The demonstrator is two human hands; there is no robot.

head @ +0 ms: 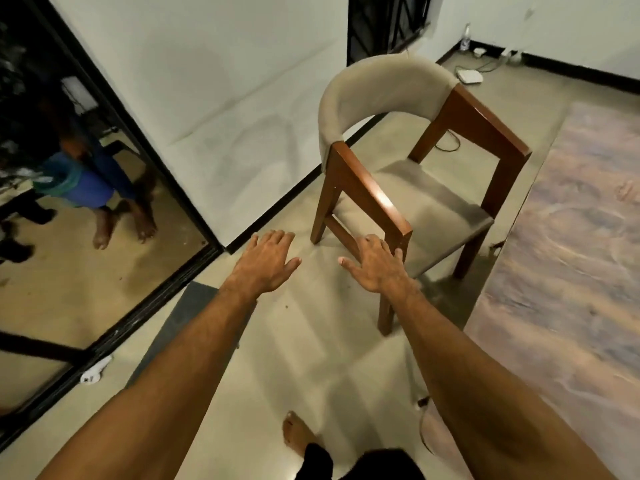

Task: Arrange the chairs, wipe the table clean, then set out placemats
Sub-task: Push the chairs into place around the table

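Observation:
A wooden armchair (pixel 446 199) with a beige padded seat and curved beige backrest stands on the tiled floor, its seat facing right toward the table (pixel 568 265). The table's brown marbled top fills the right side. My right hand (pixel 375 263) is stretched out with fingers spread, its fingertips at the front end of the chair's near armrest; whether they touch the wood I cannot tell. My left hand (pixel 268 259) hovers open over the floor, left of the chair and apart from it. Both hands hold nothing.
A glass sliding door (pixel 86 216) with a black frame on the left reflects a person. A white wall runs behind the chair. Cables, a white box (pixel 470 77) and a bottle (pixel 465 38) lie at the far wall. My bare foot (pixel 298 436) is on the floor below.

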